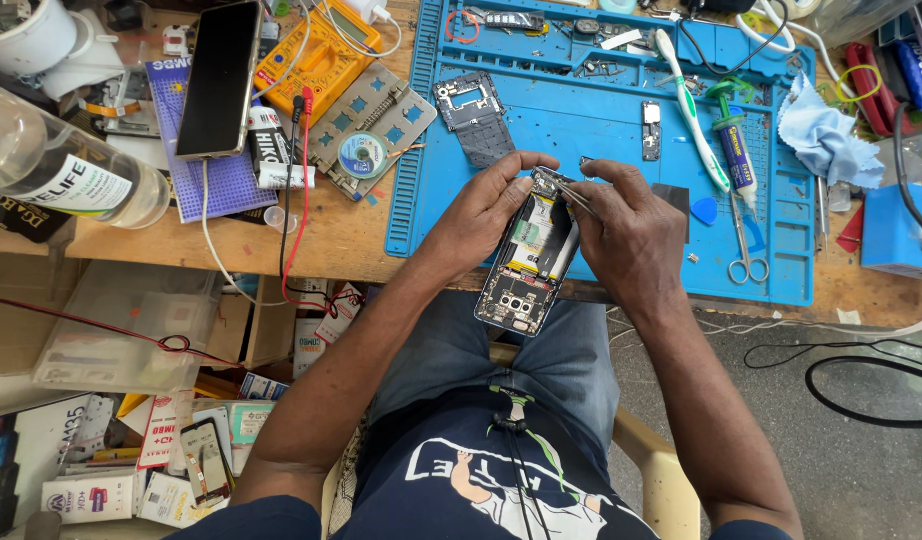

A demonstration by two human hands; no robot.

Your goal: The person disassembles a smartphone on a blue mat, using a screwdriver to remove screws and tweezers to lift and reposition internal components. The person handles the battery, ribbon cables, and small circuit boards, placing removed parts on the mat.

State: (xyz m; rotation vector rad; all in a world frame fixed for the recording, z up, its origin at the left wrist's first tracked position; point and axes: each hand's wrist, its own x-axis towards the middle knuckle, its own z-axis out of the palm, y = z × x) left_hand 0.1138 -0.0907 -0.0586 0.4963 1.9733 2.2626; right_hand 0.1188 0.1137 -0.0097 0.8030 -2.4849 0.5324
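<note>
Metal tweezers (571, 195) in right hand (626, 235), left hand (481, 215) apparently steadying opened phone (529, 262)

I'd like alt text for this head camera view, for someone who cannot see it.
Seen from above, a person's left hand steadies an opened phone with its back cover off, while the right hand works metal tweezers into its top end. Behind lie a blue repair mat, scissors, a toothbrush and a yellow multimeter.

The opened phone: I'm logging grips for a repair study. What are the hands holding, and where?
The left hand grips the opened phone along its left edge, near the top. The right hand pinches tweezers at mid-shaft, tips inside the phone.
</note>
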